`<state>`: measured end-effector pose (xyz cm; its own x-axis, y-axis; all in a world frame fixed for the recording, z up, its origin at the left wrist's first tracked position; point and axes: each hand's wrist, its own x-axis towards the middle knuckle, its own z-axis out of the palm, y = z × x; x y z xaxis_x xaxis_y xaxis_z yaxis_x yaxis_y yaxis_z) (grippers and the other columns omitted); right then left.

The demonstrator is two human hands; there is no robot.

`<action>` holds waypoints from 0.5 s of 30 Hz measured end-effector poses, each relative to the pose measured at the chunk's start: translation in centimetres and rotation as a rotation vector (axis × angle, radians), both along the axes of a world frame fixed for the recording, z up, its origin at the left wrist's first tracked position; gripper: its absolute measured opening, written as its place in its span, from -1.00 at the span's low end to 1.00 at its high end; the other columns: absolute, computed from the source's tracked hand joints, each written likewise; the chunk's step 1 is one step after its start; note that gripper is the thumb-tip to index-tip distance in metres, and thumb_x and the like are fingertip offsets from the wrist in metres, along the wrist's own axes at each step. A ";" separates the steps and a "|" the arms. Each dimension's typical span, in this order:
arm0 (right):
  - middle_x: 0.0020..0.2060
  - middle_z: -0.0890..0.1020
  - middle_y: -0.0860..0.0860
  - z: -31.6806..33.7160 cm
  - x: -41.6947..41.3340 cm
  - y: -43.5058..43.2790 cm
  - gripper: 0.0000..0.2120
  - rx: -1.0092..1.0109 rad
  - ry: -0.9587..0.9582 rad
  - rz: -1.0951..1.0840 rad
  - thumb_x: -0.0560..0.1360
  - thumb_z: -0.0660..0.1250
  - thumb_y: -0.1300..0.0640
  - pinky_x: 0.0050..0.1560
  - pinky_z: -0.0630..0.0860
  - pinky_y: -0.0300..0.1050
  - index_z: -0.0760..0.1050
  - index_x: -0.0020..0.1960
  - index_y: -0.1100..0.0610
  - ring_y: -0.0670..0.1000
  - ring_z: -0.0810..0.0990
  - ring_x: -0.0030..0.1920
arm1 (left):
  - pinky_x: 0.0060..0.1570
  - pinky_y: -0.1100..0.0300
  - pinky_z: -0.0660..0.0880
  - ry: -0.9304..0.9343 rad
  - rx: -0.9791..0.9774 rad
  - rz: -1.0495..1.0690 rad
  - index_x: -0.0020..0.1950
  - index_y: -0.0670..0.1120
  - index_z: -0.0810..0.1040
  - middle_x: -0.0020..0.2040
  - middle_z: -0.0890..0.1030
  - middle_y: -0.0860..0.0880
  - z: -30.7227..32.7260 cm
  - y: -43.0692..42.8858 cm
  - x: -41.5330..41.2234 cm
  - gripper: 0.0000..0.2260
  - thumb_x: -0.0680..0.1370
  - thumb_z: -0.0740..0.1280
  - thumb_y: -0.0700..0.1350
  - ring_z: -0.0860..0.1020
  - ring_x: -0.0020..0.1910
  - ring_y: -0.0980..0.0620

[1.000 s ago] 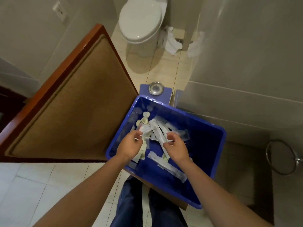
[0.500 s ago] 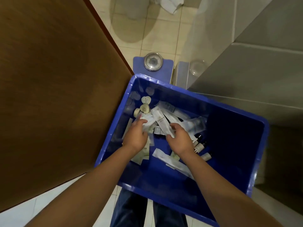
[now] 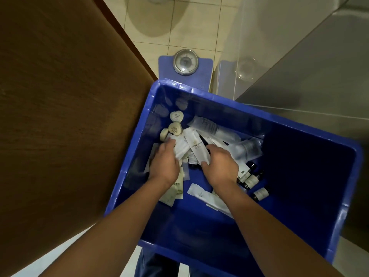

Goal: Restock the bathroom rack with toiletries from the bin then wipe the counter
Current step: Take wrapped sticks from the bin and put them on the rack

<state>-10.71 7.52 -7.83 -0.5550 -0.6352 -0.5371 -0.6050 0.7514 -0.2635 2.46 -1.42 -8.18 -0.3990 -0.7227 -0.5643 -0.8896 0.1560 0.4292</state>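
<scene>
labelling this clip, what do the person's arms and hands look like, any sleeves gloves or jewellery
Both forearms are bare all the way to the bottom of the frame, with no sleeve in view. The left hand and right hand wear no gloves. No watch, bracelet or ring shows on the visible backs of the hands or wrists.

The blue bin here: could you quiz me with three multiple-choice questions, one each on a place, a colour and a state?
1. Where are both hands?
A. on the scale
B. inside the blue bin
C. on the door

2. What colour is the mat under the round scale?
A. blue
B. red
C. green

3. What is the right hand doing?
A. hanging empty
B. wiping
C. gripping a white sachet

Answers: B, since the left hand and the right one reach among the toiletries; A, the mat is blue; C, thumb and fingers close on the sachet.
</scene>
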 end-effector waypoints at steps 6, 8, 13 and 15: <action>0.00 0.57 0.03 0.3 -0.2 -0.3 -0.81 -0.004 -0.117 -0.038 0.48 0.27 0.10 -0.23 0.45 -0.12 0.52 0.07 0.08 0.08 0.55 -0.04 | 0.24 -0.03 0.44 -0.002 0.041 -0.005 0.28 -0.11 0.38 0.48 0.29 -0.08 -0.3 0.4 -0.1 -0.70 0.56 0.27 -0.22 0.42 0.31 -0.10; -0.02 0.53 0.06 0.8 -0.1 -0.3 -0.84 -0.023 -0.206 -0.047 0.51 0.25 0.09 -0.23 0.49 -0.08 0.52 0.01 0.13 0.09 0.54 -0.14 | 0.14 -0.05 0.49 0.000 0.078 0.015 0.19 -0.13 0.41 0.38 0.38 -0.11 0.1 0.4 -0.2 -0.80 0.56 0.26 -0.21 0.48 0.18 -0.10; -0.15 0.61 0.12 3.4 0.5 0.6 -0.85 -0.080 -0.422 -0.228 0.56 0.17 0.08 -0.22 0.57 -0.01 0.45 0.01 0.13 0.12 0.62 -0.27 | 0.18 -0.08 0.50 0.005 0.266 0.151 0.36 -0.15 0.35 0.50 0.27 -0.06 2.0 0.4 0.1 -0.64 0.56 0.23 -0.23 0.51 0.17 -0.11; -0.16 0.63 0.17 5.5 0.9 1.0 -0.91 -0.084 -0.614 -0.404 0.59 0.15 0.11 -0.40 0.54 -0.10 0.39 0.07 0.06 0.08 0.62 -0.42 | 0.14 -0.08 0.53 0.019 0.391 0.269 0.39 -0.15 0.30 0.31 0.46 -0.18 3.3 0.7 0.2 -0.61 0.56 0.20 -0.27 0.55 0.14 -0.17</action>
